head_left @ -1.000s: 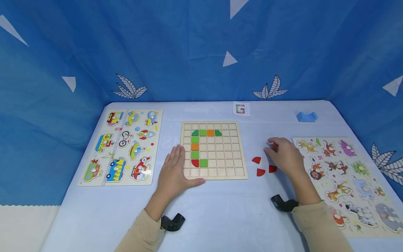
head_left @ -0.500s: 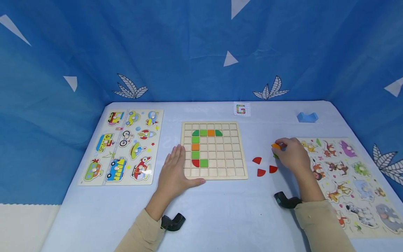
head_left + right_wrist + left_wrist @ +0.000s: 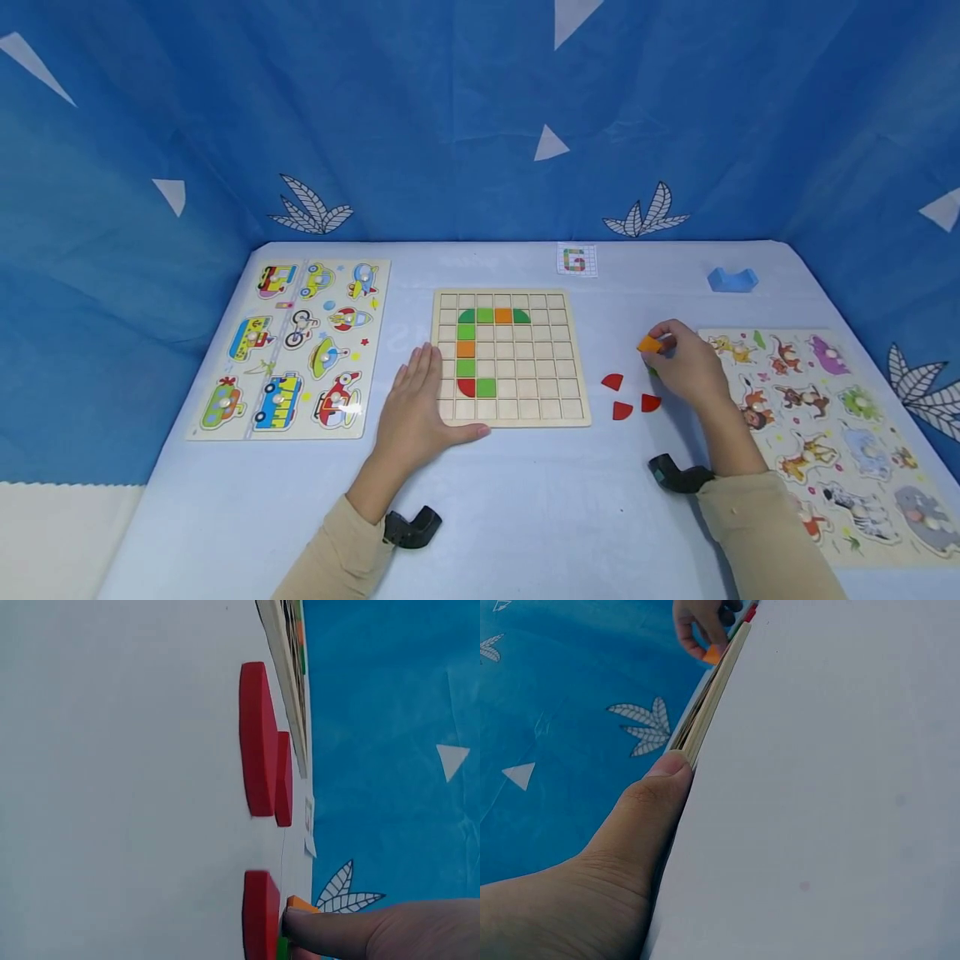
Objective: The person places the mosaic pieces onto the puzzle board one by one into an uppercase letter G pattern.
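My left hand [image 3: 411, 404] rests against the lower left corner of the wooden grid board [image 3: 536, 418], fingers straight along its side and thumb on the front edge. Set in the board are green, orange and red pieces in a C-like shape. To the board's right, my right hand [image 3: 690, 365] pinches an orange square block [image 3: 648, 344] between thumb and fingers. A green piece [image 3: 652, 369] shows partly beneath that hand; the rest of it is hidden. Three red quarter-round blocks [image 3: 622, 411] lie on the table between the board and the right hand.
A vehicle peg puzzle [image 3: 296, 350] lies at left, an animal puzzle [image 3: 813, 417] at right. At the back are a small pattern card [image 3: 576, 260] and a blue notched block [image 3: 732, 280]. A blue curtain [image 3: 480, 125] hangs behind the white table.
My right hand, empty a second ago, has taken hold of the orange block and now shifts it slightly to the left. The left hand has stayed on the board.
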The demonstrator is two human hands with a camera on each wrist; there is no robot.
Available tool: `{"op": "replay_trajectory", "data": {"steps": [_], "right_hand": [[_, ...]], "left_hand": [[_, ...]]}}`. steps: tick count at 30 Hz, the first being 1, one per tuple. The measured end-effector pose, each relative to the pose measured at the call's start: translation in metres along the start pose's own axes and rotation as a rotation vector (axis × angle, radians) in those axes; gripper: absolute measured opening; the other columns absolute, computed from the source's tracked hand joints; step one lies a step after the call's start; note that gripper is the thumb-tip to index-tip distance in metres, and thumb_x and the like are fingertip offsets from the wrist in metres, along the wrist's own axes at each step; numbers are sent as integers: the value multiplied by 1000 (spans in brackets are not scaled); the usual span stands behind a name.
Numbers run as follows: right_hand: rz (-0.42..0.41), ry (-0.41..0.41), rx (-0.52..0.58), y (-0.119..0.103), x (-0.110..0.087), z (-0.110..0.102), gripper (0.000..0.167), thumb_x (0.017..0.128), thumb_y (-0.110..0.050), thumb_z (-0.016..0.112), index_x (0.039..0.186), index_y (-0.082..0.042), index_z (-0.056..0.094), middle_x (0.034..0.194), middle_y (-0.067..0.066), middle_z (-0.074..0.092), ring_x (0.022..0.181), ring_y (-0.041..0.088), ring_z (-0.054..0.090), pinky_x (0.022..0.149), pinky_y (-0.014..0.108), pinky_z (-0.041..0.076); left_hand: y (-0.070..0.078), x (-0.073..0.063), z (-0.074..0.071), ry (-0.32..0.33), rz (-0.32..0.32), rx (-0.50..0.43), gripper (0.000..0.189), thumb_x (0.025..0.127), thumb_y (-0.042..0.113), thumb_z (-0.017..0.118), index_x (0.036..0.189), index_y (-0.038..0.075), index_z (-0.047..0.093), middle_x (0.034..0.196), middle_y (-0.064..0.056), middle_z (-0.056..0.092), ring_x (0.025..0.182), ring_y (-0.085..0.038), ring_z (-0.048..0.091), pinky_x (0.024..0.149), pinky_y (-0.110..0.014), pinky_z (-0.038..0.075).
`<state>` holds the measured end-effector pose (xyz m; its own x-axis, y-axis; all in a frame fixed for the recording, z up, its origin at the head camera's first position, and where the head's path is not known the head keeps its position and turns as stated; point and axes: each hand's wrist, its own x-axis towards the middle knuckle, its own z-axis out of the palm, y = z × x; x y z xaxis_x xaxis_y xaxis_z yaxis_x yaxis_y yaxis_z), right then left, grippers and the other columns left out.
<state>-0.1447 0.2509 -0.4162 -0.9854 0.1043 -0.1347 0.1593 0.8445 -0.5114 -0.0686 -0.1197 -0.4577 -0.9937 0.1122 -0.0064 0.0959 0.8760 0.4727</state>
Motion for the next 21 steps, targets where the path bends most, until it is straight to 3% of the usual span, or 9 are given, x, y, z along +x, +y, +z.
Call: {"op": "replay_trajectory", "data": {"steps": [7,13,21], "right_hand": [[-15,-15,103,-13,-2,9,32,95,-19,65,124,-8,57,116,21,60,96,33,53,62,26,48],[-85,-120,239,-39,-9,22,29,94,-21,67,121,-12,61,112,17,61,84,29,56,59,26,50],[-214,-264,288,-87,-31,50,20,90,-19,73,109,-18,67,91,7,63,69,23,52,53,26,42]], "left_hand": [[1,0,0,1,4,-2,134,62,75,77,158,4,16,168,-10,12,156,-26,9,127,-47,13],[1,0,0,2,1,-2,135,62,75,77,158,3,16,168,-10,12,156,-27,9,127,-46,13],[1,-1,-1,-1,-8,-3,134,62,74,78,158,4,16,168,-9,12,156,-26,9,127,-47,13]]}}
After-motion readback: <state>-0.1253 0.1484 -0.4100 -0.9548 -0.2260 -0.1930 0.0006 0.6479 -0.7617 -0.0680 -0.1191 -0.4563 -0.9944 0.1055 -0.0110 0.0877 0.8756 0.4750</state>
